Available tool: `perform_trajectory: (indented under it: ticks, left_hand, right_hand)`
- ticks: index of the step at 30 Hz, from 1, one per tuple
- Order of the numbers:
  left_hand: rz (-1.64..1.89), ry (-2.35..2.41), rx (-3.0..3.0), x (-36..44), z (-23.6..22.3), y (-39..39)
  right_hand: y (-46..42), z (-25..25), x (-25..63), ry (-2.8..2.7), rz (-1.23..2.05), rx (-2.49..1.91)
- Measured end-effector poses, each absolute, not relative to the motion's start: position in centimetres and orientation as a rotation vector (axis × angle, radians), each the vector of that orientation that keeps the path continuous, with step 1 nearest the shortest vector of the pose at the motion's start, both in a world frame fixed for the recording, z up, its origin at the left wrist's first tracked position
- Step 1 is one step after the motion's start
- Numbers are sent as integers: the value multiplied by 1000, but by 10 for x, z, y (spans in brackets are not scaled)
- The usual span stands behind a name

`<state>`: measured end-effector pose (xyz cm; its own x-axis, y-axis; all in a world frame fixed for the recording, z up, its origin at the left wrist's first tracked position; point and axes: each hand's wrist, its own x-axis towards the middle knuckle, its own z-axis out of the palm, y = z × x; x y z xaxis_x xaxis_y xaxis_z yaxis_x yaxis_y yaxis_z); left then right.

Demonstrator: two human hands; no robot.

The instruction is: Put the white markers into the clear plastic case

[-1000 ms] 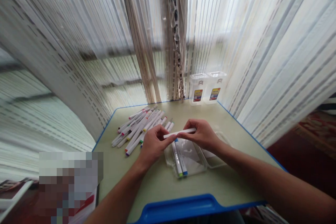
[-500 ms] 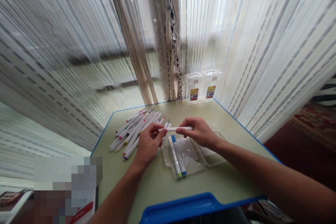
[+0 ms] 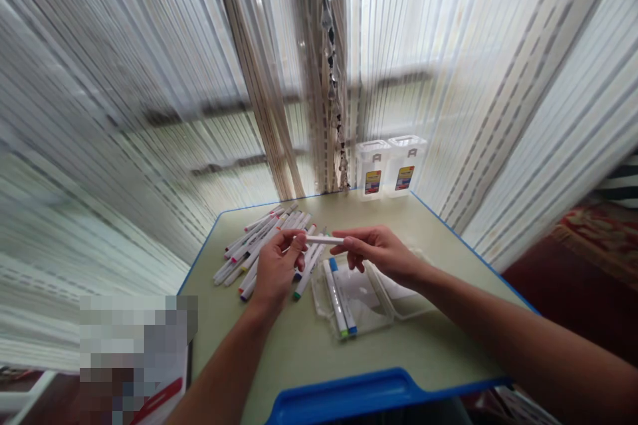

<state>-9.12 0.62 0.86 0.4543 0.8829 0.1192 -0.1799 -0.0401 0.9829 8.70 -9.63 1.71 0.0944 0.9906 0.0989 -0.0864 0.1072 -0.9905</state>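
Observation:
A white marker (image 3: 323, 240) is held level between my two hands above the table. The fingers of my left hand (image 3: 278, 262) are closed on one end, and my right hand (image 3: 381, 251) pinches the other. Below my right hand lies an open clear plastic case (image 3: 366, 305). In its left half rest two markers side by side, a green-ended marker (image 3: 335, 299) and a blue-ended marker (image 3: 345, 297). Behind and beside my left hand spreads a pile of white markers (image 3: 254, 246) with coloured ends.
Two clear plastic boxes (image 3: 391, 168) with labels stand at the table's far right corner. The pale green table (image 3: 299, 352) has a blue rim and a blue front ledge (image 3: 343, 395). String curtains (image 3: 279, 80) hang behind it.
The view has shifted slightly. My right hand's fingers have slid to the end of the marker and stretched out more, while my left hand keeps its grip.

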Motion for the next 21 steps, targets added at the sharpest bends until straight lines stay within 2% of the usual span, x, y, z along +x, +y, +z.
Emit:
perform_trajectory:
  ticks: [12,21]
  left_hand:
    - [973,604,1123,-92,15,5]
    - [944,494,1091,-94,13,5]
  right_hand:
    - [-97,12,89,-971,1308,-837]
    - [-93,14,94,-755,1317,-773]
